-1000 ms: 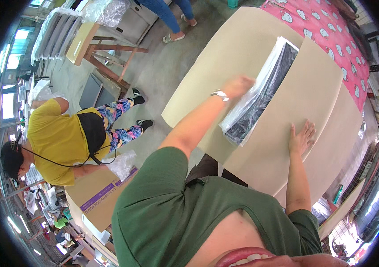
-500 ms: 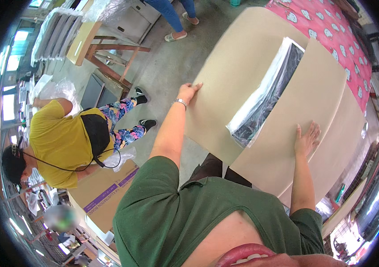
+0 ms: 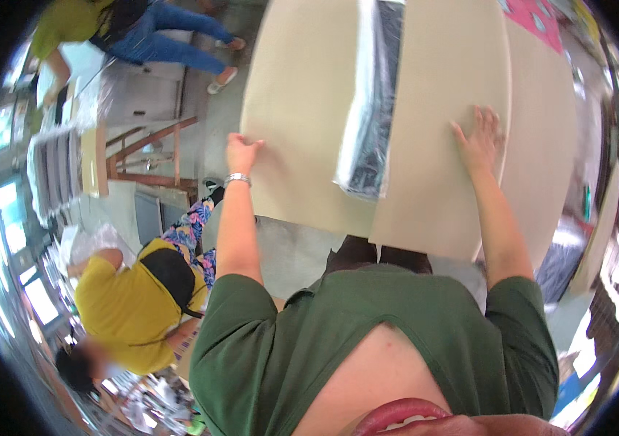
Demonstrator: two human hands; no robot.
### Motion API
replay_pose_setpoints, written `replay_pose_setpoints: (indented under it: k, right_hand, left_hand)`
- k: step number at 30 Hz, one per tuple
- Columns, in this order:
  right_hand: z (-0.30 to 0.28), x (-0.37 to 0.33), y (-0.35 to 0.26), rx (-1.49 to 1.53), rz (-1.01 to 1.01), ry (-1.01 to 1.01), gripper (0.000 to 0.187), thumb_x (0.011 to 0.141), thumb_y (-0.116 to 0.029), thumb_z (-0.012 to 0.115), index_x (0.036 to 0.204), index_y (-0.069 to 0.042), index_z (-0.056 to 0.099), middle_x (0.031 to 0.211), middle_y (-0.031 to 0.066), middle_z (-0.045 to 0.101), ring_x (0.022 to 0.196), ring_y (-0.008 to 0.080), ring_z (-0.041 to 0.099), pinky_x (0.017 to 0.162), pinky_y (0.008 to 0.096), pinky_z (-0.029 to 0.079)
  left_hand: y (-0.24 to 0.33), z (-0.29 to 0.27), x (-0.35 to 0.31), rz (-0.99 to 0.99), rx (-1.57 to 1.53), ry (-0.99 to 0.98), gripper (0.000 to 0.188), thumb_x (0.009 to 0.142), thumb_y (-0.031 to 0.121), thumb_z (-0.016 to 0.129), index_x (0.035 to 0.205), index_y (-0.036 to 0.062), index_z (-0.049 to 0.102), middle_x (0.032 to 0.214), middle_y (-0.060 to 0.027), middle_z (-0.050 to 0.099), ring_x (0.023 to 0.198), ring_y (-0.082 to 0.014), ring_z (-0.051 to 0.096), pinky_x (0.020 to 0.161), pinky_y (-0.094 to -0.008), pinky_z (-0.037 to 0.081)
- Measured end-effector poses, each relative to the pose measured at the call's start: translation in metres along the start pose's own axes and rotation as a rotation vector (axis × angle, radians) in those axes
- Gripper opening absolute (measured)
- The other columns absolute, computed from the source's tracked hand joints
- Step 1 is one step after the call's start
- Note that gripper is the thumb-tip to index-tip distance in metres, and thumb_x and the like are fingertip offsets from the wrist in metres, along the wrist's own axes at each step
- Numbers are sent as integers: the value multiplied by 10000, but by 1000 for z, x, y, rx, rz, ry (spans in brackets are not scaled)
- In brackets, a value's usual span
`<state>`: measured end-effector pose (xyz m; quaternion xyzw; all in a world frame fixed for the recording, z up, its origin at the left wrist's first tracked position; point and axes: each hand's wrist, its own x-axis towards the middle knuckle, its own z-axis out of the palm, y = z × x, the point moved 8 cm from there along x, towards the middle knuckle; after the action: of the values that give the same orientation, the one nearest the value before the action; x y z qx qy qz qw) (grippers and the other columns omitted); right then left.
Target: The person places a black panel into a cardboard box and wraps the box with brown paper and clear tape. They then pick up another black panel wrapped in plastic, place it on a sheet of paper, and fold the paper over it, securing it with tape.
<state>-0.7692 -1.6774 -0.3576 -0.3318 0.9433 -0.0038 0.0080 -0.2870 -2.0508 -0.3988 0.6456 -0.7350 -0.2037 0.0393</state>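
In front of me lies a big sheet of tan cardboard (image 3: pixel 302 94), with a folded panel (image 3: pixel 433 174) on its right side. Between the two, a long plastic-wrapped bundle (image 3: pixel 367 138), white on one side and dark on the other, shows in the gap; its right side meets the panel's edge. My left hand (image 3: pixel 243 154), with a metal band at the wrist, is closed on the sheet's left edge, thumb on top. Flat on the panel near its fold rests my right hand (image 3: pixel 480 142), fingers apart and holding nothing.
A co-worker in a yellow top (image 3: pixel 124 305) stands at the lower left; another in blue jeans (image 3: pixel 171 40) is at the upper left. A wooden trestle (image 3: pixel 157 156) and a plastic-covered grey stack (image 3: pixel 55 171) stand between them. Pink patterned cloth (image 3: pixel 535 22) shows beyond the cardboard.
My view has turned, so the cardboard sits higher and straighter ahead and less pink cloth shows. Both hands stay on the cardboard. More of the person in jeans has come into view.
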Motion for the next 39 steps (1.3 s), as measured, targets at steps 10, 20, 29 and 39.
replay_pose_setpoints:
  k: [10,20,29,39]
  right_hand:
    - [-17,-6,20,-53,41,4,807,836,-712,348,1456,-219,196,1521,71,149,1411,265,104,1102,592,81]
    - [-17,-8,37,19,65,-54,793,854,-688,320,1473,-225,143,1533,66,117,1416,275,81,1097,606,44]
    - [-10,-8,54,352,47,19,510,932,-443,388,1402,-249,348,1516,62,187,1412,255,104,1104,589,0]
    - [33,12,234,685,240,148,535,956,-474,309,1360,-147,432,1486,58,281,1405,194,132,1120,458,34]
  left_hand:
    - [79,-70,-62,164,168,231,231,726,48,622,957,54,617,790,-156,670,775,-334,651,716,-432,501]
    - [274,-40,-214,695,103,-212,157,806,179,634,812,22,654,1272,-225,425,1189,-336,429,871,-411,431]
    - [396,173,-352,740,482,-662,360,839,242,566,1032,-53,634,1466,-344,34,1300,-610,73,928,-757,216]
    - [336,96,-100,375,-639,-390,434,969,320,332,1295,44,408,1331,-134,434,1221,-247,403,1031,-389,305]
